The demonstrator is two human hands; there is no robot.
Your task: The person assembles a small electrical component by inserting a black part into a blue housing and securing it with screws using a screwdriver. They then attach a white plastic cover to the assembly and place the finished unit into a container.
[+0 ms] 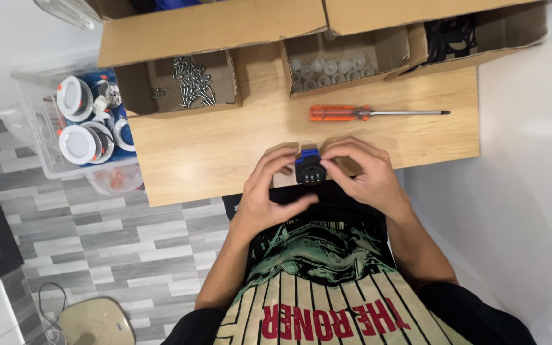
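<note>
Both of my hands hold one small black part with a blue top [309, 167] just above the near edge of the wooden table [212, 153]. My left hand [269, 188] pinches its left side with the fingertips. My right hand [362, 169] grips its right side, fingers curled over the top. Several small pale dots show on the part's black face. Beyond my hands, an orange-handled screwdriver [365, 113] lies flat on the table, its tip pointing right.
Three open cardboard boxes stand at the table's far edge: one with loose screws [190, 80], one with pale round caps [333, 66], one with black parts [452, 35]. A clear plastic bin of round white fittings [87, 124] sits left of the table, over grey plank flooring.
</note>
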